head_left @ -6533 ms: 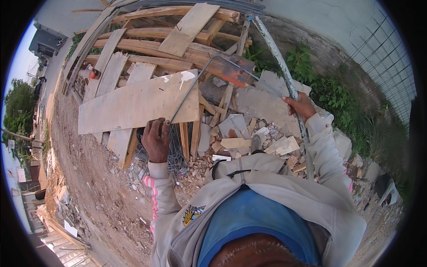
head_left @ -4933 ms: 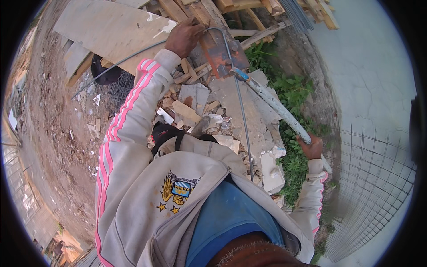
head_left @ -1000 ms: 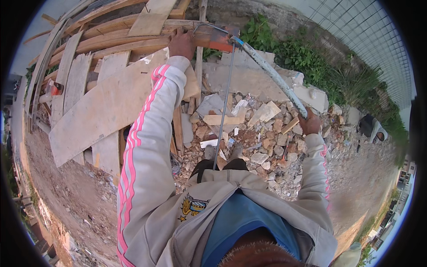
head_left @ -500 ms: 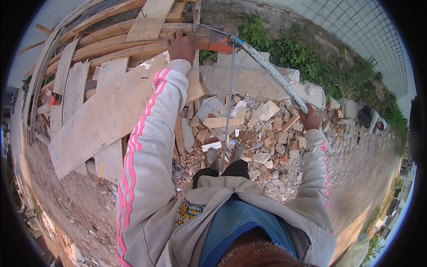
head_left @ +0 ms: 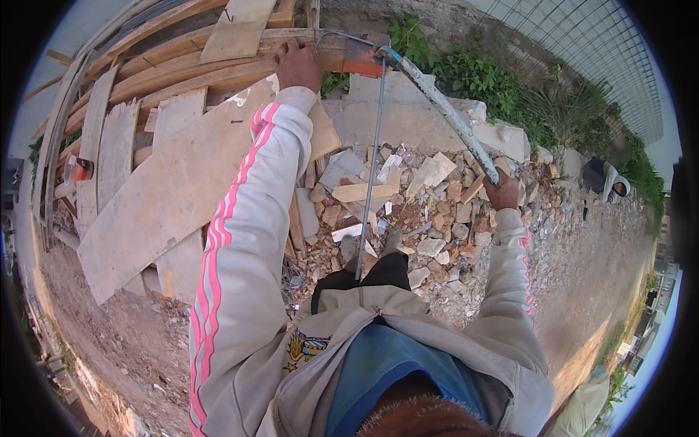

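My right hand (head_left: 502, 192) is wrapped round the near end of a long blue pipe handle (head_left: 448, 109), its paint worn. The pipe's far end meets an orange-red metal block (head_left: 362, 67) mounted at the end of a wooden beam (head_left: 211, 76). A thin steel rod (head_left: 376, 146) runs from that joint back toward my waist. Beyond the block, a bent length of the steel rod (head_left: 338, 33) hooks round near my left hand (head_left: 298, 65). The left hand's fingers are curled over the beam; its fingertips are partly hidden.
A wide plywood board (head_left: 167, 189) slants across planks at left. Broken stone and brick rubble (head_left: 437, 211) surrounds my feet. Concrete slabs (head_left: 393, 120) and green plants (head_left: 495, 91) lie beyond. Steel mesh (head_left: 597, 51) stands at far right; a person (head_left: 608, 178) is low down near the plants.
My right hand has swung the pipe handle slightly toward me. The thin rod's near end has shifted a little left. My left hand stays on the beam while the whole view moves slightly.
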Tool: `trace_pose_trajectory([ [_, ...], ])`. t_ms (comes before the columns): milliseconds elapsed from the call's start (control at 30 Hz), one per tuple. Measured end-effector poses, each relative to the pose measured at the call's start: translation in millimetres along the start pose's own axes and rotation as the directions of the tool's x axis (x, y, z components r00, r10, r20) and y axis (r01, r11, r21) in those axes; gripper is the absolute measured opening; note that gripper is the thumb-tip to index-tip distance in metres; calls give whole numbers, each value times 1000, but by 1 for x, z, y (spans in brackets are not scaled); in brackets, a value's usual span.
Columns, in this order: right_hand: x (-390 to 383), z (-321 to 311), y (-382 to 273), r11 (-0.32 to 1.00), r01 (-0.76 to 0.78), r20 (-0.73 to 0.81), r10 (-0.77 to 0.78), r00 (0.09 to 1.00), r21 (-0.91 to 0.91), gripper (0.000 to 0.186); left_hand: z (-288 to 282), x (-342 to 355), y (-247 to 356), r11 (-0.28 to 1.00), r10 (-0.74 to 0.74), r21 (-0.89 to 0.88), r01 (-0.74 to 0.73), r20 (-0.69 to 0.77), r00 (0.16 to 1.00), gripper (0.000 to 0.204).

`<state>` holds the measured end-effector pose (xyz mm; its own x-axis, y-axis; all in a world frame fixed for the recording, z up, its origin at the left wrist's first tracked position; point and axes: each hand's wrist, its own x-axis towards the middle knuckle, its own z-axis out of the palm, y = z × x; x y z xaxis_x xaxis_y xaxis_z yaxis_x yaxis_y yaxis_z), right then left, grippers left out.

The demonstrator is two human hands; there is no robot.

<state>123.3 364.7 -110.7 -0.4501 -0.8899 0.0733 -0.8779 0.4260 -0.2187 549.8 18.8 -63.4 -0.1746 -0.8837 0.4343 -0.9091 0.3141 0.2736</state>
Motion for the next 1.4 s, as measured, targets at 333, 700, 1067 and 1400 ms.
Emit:
trace_pose_trajectory([
  [333, -27, -14, -36, 996, -74, 127, 67, 990, 49, 36, 7, 2, -1, 1000, -7, -12, 6, -52, 999, 24],
  [700, -71, -20, -73, 989, -145, -11, 146, 989, 38, 37, 5, 4, -3, 999, 9, -38, -9, 0, 1000, 24],
  [1067, -81, -28, -77, 979, -120, -162, 93, 982, -165, 34, 7, 6, -7, 1000, 9, -23, -10, -16, 1000, 23],
  [1400, -73, -43, -73, 973, -100, -104, 79, 991, -210, 27, -2, 5, -3, 1000, -9, -3, 9, 21, 1000, 25],
])
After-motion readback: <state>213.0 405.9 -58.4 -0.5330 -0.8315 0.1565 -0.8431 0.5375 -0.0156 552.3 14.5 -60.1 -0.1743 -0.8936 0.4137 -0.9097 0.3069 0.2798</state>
